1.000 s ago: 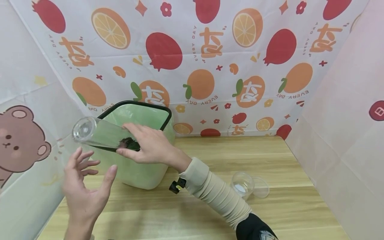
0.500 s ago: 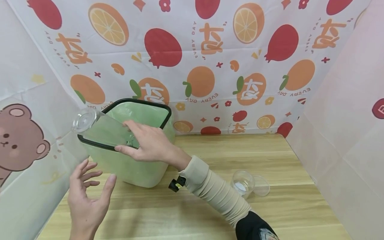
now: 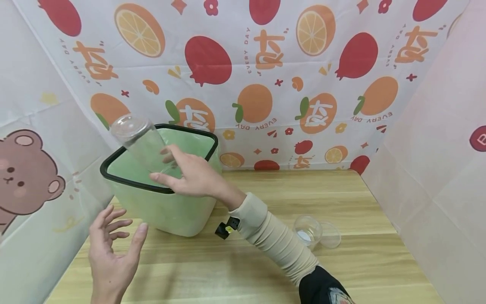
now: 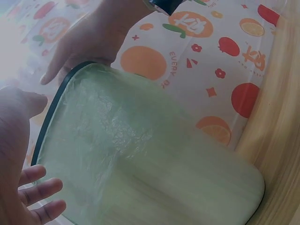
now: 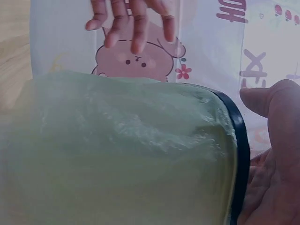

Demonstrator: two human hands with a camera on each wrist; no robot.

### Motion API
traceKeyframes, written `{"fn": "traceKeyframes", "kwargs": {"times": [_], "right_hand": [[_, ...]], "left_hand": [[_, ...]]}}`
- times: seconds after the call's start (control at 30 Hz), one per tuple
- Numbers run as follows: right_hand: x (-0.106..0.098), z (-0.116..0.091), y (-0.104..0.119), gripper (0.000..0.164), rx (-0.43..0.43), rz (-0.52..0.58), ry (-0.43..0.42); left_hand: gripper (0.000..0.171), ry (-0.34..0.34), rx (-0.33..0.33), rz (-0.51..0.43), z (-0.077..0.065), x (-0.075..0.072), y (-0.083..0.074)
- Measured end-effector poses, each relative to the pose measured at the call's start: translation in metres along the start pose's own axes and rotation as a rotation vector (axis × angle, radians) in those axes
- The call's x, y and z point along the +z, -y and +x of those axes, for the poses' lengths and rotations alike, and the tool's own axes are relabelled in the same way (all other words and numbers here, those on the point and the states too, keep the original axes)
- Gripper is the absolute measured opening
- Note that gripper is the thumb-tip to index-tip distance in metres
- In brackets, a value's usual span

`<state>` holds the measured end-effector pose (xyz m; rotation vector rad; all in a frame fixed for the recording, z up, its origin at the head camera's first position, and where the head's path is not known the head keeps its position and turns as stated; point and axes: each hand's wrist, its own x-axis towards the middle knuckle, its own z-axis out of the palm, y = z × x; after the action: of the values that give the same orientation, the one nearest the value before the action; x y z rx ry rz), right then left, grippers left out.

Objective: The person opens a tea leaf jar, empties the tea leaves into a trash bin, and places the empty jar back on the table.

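My right hand [image 3: 193, 175] grips a clear jar [image 3: 137, 137] near its mouth. The jar is tipped bottom-up over the light green bin [image 3: 178, 213], mouth slanting down into the opening; I see no contents through its wall. A green plastic liner covers the bin's outside in the right wrist view, under the black rim [image 5: 239, 140]. My left hand [image 3: 114, 257] hovers in front of the bin with fingers spread and slightly bent, holding nothing. In the left wrist view the right hand [image 4: 101, 37] is at the far side of the rim.
A small clear cup [image 3: 308, 230] with something white at its bottom stands on the wooden table [image 3: 250, 270], right of my right forearm. Beside it lies a round clear lid [image 3: 331, 235]. A fruit-printed sheet [image 3: 250, 147] closes off the back, and plain sheets the sides.
Dark leafy bits near the jar's mouth have dropped out of it. My right hand has tilted the jar more steeply, its bottom rising. My left hand has shifted slightly down and right.
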<state>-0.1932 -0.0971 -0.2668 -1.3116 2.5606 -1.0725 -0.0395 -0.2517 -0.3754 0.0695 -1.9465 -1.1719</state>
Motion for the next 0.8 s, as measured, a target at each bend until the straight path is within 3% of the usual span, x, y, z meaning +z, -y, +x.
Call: {"fn": "traceKeyframes", "kwargs": {"times": [0.17,0.47,0.8], "right_hand": [[-0.0032,-0.0007,-0.0032,0.055,-0.004,0.108,-0.005],[-0.0055,-0.0001,-0.0047,0.053,0.000,0.178,-0.039],[-0.0036,0.0014,-0.0057,0.051,-0.003,0.125,-0.033]], "left_hand": [[0.077,-0.013,-0.005,-0.021,-0.0019,-0.0001,0.0017],[0.081,-0.012,-0.052,-0.032,-0.0046,-0.0046,0.0016],[0.083,-0.005,-0.121,-0.005,-0.0060,-0.0069,-0.0004]]}}
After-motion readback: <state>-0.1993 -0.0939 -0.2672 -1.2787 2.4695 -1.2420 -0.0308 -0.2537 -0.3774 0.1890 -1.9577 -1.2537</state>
